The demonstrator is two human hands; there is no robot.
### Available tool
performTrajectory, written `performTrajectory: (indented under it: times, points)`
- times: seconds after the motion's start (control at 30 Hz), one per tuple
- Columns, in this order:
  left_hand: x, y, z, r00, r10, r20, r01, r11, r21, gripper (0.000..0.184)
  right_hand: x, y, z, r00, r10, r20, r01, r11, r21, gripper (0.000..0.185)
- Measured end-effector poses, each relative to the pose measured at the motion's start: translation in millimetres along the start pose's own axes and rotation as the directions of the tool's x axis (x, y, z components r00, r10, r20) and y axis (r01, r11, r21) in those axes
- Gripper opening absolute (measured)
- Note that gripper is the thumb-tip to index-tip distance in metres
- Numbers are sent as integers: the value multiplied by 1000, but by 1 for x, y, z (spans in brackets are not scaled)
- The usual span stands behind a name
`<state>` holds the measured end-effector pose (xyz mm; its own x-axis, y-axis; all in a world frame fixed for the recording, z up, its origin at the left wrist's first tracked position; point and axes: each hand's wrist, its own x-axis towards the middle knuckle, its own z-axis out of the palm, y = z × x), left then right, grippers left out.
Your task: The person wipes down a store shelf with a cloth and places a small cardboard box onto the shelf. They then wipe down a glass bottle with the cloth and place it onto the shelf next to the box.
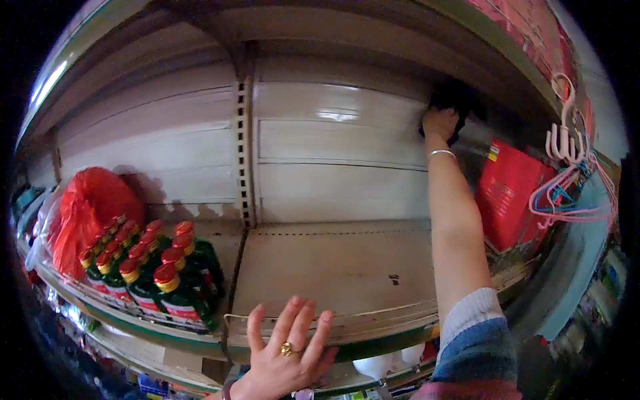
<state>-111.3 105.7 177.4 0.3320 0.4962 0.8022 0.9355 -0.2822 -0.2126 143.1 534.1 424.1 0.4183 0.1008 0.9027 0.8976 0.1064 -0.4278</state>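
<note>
My right hand point(441, 123) reaches far in to the upper right of the shelf's back panel point(333, 153), its fingers closed on a dark cloth point(456, 100) pressed against the panel near the corner. The cloth's full shape is lost in shadow. My left hand point(290, 347), with a gold ring, is spread flat at the shelf's front edge, fingers apart and holding nothing. In front of its fingertips lies the pale shelf board point(327, 267), with a small dark mark on it.
Several green bottles point(167, 287) with red caps stand on the left, beside a red plastic bag point(93, 207). A red box point(510, 193) stands on the right; pink and blue hangers point(573, 190) dangle beside it. A slotted upright point(245, 153) divides the back, and an upper shelf point(400, 33) hangs overhead.
</note>
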Motion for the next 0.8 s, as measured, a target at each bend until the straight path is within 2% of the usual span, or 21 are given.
performTrajectory:
  times: [0.03, 0.1, 0.13, 0.2, 0.23, 0.3, 0.33, 0.37, 0.43, 0.53, 0.63, 0.67, 0.77, 0.8]
  points:
    - [-2, 0, 2, 1000, -17, 26, 18, 1000, -14, 59, -4, -7, 4, 999, 52, -9, -51, 998, 40, 57]
    - [-4, -2, 8, 1000, 10, -3, -10, 1000, -25, 63, -12, -22, 22, 997, 68, 21, -68, 998, -6, 54]
    - [-4, -2, 7, 1000, 11, -4, -11, 999, -33, 63, -23, -38, -1, 993, -8, 116, -12, 985, 170, 51]
    - [-2, 1, 10, 1000, -4, -31, 3, 999, -47, 62, -51, -76, -19, 969, -225, 99, 209, 967, 146, 52]
    - [-2, 2, 9, 1000, -9, -25, 8, 999, -46, 62, -65, -94, -23, 941, -327, 84, 316, 940, 126, 52]
    - [-3, 0, 7, 1000, -9, -10, 8, 999, -52, 62, -100, -129, -15, 839, -536, -91, 541, 809, 228, 55]
    - [-4, 0, 9, 1000, -7, -24, 6, 999, -43, 62, -113, -149, -20, 811, -580, -80, 571, 753, 328, 57]
    - [-4, 0, 8, 1000, -5, -26, 4, 999, -35, 60, -124, -170, -27, 780, -620, -78, 589, 687, 426, 58]
    - [-4, -2, 7, 1000, -1, -26, 0, 1000, -17, 56, -141, -210, -51, 746, -656, 115, 421, 598, 682, 61]
    - [-5, -2, 7, 999, -3, -34, 2, 1000, -31, 56, -172, -255, -54, 683, -731, -2, 462, 429, 776, 61]
    - [-6, -3, 8, 999, 3, -33, -4, 999, -44, 59, -192, -256, -58, 741, -670, -34, 396, 397, 828, 60]
    - [-6, -3, 8, 999, 1, -36, -3, 999, -43, 59, -197, -249, -62, 725, -686, -51, 415, 378, 828, 57]
    - [-6, -3, 10, 999, -6, -51, 3, 999, -42, 60, -211, -221, -71, 589, -802, 101, 416, 408, 813, 56]
    - [-5, -3, 10, 998, -9, -55, 6, 999, -44, 60, -216, -210, -70, 538, -839, 85, 427, 357, 831, 53]
